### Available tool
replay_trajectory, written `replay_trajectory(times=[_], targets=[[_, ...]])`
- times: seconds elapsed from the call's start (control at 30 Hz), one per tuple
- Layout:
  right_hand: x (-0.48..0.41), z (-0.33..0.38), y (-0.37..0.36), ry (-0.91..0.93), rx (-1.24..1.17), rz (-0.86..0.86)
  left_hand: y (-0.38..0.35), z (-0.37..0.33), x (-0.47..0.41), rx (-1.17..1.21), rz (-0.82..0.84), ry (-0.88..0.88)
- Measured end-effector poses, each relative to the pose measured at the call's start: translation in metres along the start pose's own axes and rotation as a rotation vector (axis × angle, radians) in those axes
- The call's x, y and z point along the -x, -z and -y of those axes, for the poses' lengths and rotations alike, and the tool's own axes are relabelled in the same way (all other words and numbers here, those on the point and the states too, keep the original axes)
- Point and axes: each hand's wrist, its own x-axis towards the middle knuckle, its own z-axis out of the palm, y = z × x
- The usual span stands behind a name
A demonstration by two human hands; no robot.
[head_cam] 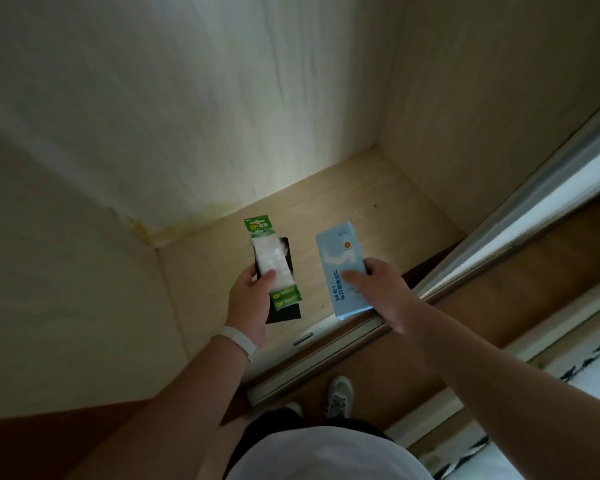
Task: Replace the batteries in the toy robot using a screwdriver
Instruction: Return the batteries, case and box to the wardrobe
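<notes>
My left hand (252,299) grips a green and white blister pack of batteries (274,263) together with a flat black box (286,311) underneath it, thumb on top of the pack. My right hand (378,289) holds a light blue box (340,261) printed with "24" and other text, thumb pressed on its face. Both are held above the floor of a pale wooden cabinet (378,199). No toy robot is in view.
The cabinet has pale walls at the back and both sides. A sliding door track (326,355) runs along its front edge, and a door frame (534,202) rises at the right. My feet in light shoes (340,396) stand on a brown floor below.
</notes>
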Motion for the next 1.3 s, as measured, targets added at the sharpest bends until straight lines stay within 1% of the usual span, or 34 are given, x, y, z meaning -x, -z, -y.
replay_trajectory(times=[0.1, 0.27, 0.47, 0.67, 0.8, 0.97, 1.2, 1.3], targets=[[-0.021, -0.007, 0.001, -0.027, -0.018, 0.002, -0.002, 0.013, -0.022, 0.001, -0.044, 0.008], [-0.056, -0.024, 0.001, -0.065, 0.012, -0.011, -0.01, 0.04, -0.055, -0.005, -0.163, 0.08], [-0.106, -0.051, -0.011, -0.098, 0.077, -0.013, -0.016, 0.08, -0.105, -0.02, -0.203, 0.142], [-0.174, -0.087, -0.046, -0.093, 0.148, 0.041, -0.016, 0.12, -0.171, -0.084, -0.255, 0.162], [-0.222, -0.108, -0.067, -0.079, 0.158, 0.044, -0.018, 0.142, -0.217, -0.075, -0.292, 0.156], [-0.273, -0.129, -0.08, -0.108, 0.156, 0.063, -0.026, 0.158, -0.261, -0.087, -0.338, 0.14], [-0.318, -0.138, -0.086, -0.095, 0.178, 0.099, -0.041, 0.175, -0.294, -0.16, -0.427, 0.066], [-0.327, -0.14, -0.084, -0.061, 0.233, 0.096, -0.05, 0.18, -0.299, -0.172, -0.461, 0.037]])
